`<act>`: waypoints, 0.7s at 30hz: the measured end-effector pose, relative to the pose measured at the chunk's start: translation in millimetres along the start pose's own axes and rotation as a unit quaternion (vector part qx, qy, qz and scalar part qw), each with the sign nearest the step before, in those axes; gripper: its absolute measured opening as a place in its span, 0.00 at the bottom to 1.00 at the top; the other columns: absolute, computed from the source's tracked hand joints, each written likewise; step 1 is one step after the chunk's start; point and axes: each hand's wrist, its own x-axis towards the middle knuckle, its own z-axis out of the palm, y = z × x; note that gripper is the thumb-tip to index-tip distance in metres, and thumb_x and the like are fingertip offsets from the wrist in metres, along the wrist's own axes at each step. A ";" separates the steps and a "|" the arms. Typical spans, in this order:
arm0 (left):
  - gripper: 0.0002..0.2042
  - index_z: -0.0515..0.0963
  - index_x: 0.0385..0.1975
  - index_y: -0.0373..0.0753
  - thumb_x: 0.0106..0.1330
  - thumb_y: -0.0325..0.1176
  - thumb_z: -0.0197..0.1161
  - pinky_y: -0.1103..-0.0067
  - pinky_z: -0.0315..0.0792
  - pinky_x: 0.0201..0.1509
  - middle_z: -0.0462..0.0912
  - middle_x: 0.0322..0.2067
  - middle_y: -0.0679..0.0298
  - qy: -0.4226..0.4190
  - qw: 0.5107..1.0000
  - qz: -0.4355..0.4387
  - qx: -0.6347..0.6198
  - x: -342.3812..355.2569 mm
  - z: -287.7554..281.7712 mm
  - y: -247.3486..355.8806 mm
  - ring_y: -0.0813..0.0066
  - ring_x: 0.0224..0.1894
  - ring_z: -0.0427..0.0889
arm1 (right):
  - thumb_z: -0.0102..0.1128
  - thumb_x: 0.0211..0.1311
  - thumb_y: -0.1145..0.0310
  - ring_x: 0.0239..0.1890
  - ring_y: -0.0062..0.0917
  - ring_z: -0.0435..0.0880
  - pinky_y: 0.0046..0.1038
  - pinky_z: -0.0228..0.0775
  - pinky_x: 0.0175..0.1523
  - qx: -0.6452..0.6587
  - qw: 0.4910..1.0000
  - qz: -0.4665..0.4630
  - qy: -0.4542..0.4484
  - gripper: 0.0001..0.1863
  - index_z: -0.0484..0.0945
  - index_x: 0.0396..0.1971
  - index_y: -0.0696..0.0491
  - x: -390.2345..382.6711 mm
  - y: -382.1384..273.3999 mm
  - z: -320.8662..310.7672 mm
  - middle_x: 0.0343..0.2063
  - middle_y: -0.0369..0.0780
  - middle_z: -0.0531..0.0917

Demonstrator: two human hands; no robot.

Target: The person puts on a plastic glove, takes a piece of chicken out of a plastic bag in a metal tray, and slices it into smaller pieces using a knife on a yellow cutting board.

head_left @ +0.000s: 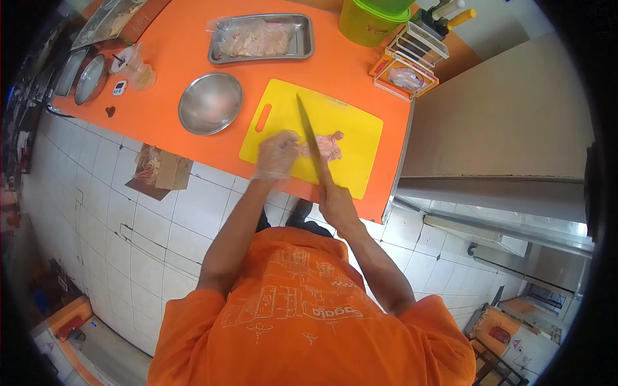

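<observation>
A yellow cutting board (354, 128) lies on the orange table, with a piece of pale pink raw meat (330, 148) on it. My left hand (278, 153), in a clear plastic glove, has its fingers curled at the left end of the meat and pinches it there. The fingertips are partly hidden. My right hand (337, 202), which looks bare, grips the handle of a long knife (308, 127). Its blade crosses over the meat, pointing away toward the board's far left; whether the edge touches the meat I cannot tell.
A steel bowl (210, 103) stands left of the board. Behind it, a metal tray (300, 38) holds bagged raw meat (255, 38). A green bucket (367, 24) and a wire rack (412, 48) occupy the far right corner. A cardboard box (172, 172) sits below the table's front edge.
</observation>
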 end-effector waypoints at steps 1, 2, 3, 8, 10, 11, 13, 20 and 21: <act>0.06 0.85 0.34 0.37 0.63 0.29 0.62 0.76 0.78 0.39 0.87 0.31 0.62 -0.002 0.993 0.057 0.105 0.1 14.7 1.1 0.74 0.32 0.85 | 0.53 0.64 0.77 0.30 0.55 0.84 0.51 0.76 0.38 -0.017 0.999 0.040 -0.009 0.48 0.43 0.81 0.40 7.5 -7.5 -7.3 0.26 0.58 0.83; 0.05 0.84 0.33 0.37 0.63 0.28 0.62 0.75 0.79 0.40 0.87 0.32 0.61 -0.008 0.972 0.115 0.207 1.3 26.1 1.1 0.70 0.33 0.86 | 0.55 0.60 0.80 0.31 0.54 0.84 0.51 0.76 0.38 -0.034 0.996 0.081 -0.016 0.51 0.43 0.81 0.39 14.9 -9.5 -12.3 0.26 0.56 0.83; 0.05 0.84 0.33 0.37 0.63 0.28 0.62 0.75 0.79 0.40 0.87 0.32 0.61 -0.012 0.972 0.115 0.207 3.9 31.7 1.4 0.70 0.33 0.86 | 0.55 0.60 0.80 0.31 0.54 0.84 0.51 0.76 0.38 -0.033 0.996 0.085 -0.014 0.51 0.43 0.81 0.39 22.9 -6.8 -13.4 0.26 0.56 0.83; 0.08 0.84 0.32 0.36 0.64 0.33 0.61 0.60 0.80 0.43 0.85 0.35 0.48 -0.076 0.861 0.160 0.477 13.8 41.3 -18.0 0.48 0.38 0.86 | 0.57 0.58 0.80 0.31 0.53 0.84 0.51 0.76 0.38 -0.080 0.988 0.114 -0.062 0.53 0.41 0.81 0.37 38.5 0.0 -12.7 0.26 0.55 0.84; 0.08 0.84 0.32 0.37 0.64 0.33 0.60 0.60 0.80 0.44 0.85 0.34 0.49 -0.075 0.860 0.157 0.479 15.1 38.8 -30.3 0.49 0.39 0.85 | 0.56 0.59 0.80 0.31 0.53 0.85 0.50 0.76 0.39 -0.078 0.987 0.119 -0.078 0.53 0.41 0.81 0.37 13.9 5.7 -18.8 0.26 0.55 0.83; 0.08 0.84 0.31 0.37 0.64 0.33 0.60 0.61 0.80 0.46 0.84 0.34 0.49 -0.071 0.859 0.156 0.483 13.0 36.8 -35.2 0.50 0.40 0.85 | 0.55 0.59 0.80 0.32 0.53 0.85 0.50 0.76 0.40 -0.075 0.986 0.119 -0.093 0.52 0.41 0.81 0.37 -5.0 7.7 -22.6 0.26 0.54 0.83; 0.06 0.86 0.32 0.41 0.60 0.31 0.63 0.65 0.81 0.45 0.86 0.35 0.56 -0.058 0.841 0.158 0.514 9.6 41.1 -26.1 0.56 0.42 0.86 | 0.53 0.63 0.80 0.30 0.54 0.84 0.51 0.76 0.39 -0.058 0.975 0.154 -0.146 0.50 0.40 0.81 0.39 -51.0 -8.6 -46.7 0.26 0.56 0.83; 0.05 0.88 0.31 0.41 0.59 0.29 0.67 0.67 0.82 0.45 0.88 0.34 0.61 -0.089 0.793 0.203 0.567 10.0 42.0 -19.3 0.61 0.42 0.88 | 0.51 0.64 0.81 0.34 0.58 0.85 0.51 0.77 0.40 -0.047 0.988 0.094 -0.116 0.49 0.39 0.81 0.42 22.8 10.4 -21.5 0.34 0.59 0.85; 0.05 0.88 0.31 0.41 0.59 0.29 0.67 0.67 0.82 0.45 0.88 0.34 0.61 -0.085 0.791 0.207 0.569 11.9 41.6 -14.4 0.61 0.42 0.88 | 0.52 0.63 0.81 0.35 0.58 0.85 0.51 0.77 0.41 -0.040 0.986 0.103 -0.122 0.50 0.39 0.81 0.42 46.3 4.9 -23.7 0.34 0.59 0.85</act>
